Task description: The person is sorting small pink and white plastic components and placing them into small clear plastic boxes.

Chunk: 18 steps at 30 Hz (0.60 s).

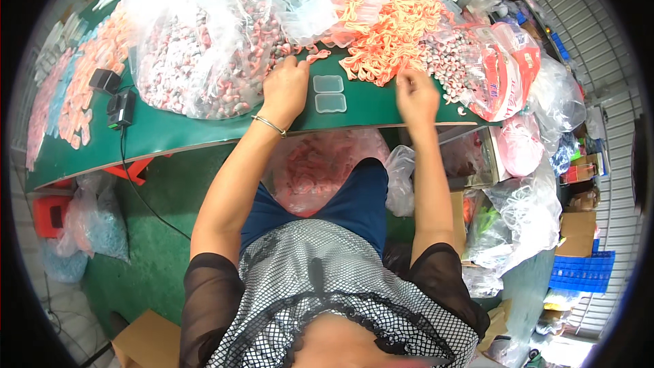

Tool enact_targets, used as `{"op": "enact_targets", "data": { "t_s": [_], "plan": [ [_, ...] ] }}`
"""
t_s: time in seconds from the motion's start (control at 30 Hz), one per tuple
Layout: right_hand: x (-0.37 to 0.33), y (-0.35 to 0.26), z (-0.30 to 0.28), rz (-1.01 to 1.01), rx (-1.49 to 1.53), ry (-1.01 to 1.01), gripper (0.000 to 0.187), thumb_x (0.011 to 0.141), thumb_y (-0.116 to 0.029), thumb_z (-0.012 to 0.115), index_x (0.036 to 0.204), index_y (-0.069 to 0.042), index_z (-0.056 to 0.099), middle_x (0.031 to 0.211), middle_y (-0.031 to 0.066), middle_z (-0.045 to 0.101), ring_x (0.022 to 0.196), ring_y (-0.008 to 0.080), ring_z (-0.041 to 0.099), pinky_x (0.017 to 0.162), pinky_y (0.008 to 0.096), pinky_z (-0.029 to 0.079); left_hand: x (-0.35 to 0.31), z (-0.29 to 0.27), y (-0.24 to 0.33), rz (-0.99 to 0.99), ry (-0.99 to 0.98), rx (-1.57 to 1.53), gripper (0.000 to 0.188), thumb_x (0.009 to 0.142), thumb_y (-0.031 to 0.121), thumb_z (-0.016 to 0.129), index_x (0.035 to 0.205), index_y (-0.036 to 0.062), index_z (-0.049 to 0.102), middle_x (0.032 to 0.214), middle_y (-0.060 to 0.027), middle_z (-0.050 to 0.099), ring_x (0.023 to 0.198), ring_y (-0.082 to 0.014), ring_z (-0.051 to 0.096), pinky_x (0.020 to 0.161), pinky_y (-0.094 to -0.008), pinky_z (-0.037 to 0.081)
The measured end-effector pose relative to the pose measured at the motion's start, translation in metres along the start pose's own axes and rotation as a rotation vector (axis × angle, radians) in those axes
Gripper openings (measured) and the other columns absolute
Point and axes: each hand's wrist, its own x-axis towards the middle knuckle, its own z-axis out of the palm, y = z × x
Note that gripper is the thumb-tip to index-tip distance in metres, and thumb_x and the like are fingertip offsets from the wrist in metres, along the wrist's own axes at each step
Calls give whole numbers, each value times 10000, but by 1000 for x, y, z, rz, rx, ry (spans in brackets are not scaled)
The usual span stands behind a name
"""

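My left hand (286, 87) is closed at the right edge of a big clear bag (204, 61) full of small pink and grey pieces. Some loose pink pieces (317, 56) lie just past its fingertips; what the fingers hold is hidden. My right hand (417, 95) has its fingers pinched together at the near edge of a heap of orange looped cords (388, 27). Too little shows to tell what is in that pinch. Between my hands, a small clear plastic box (330, 103) lies opened flat on the green table (187, 133), its second half on the far side.
Right of the cords are small pink-and-white pieces (449, 71) and a red-and-white bag (507, 68). Two small black devices (120, 109) with a cable stand at the left, near peach-coloured strips (80, 105). Under the table, a bag of pink pieces (320, 163) sits by my knees.
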Motion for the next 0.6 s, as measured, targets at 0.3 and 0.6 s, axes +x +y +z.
{"op": "enact_targets", "data": {
  "t_s": [0.3,0.6],
  "plan": [
    [43,96,2,231,-480,-196,149,832,-181,640,952,-100,677,963,146,678,884,340,663,753,456,523,-4,-5,1,-127,-39,-75,102,861,107,577,926,62,642,875,-164,626,756,-361,665,643,-466,543],
    [15,113,-11,150,-34,12,118,762,-36,670,880,-34,676,787,99,677,687,216,653,674,333,527,-15,-13,11,-175,127,-336,115,822,135,655,918,72,665,844,-155,654,732,-325,661,639,-443,519]
  ]
}}
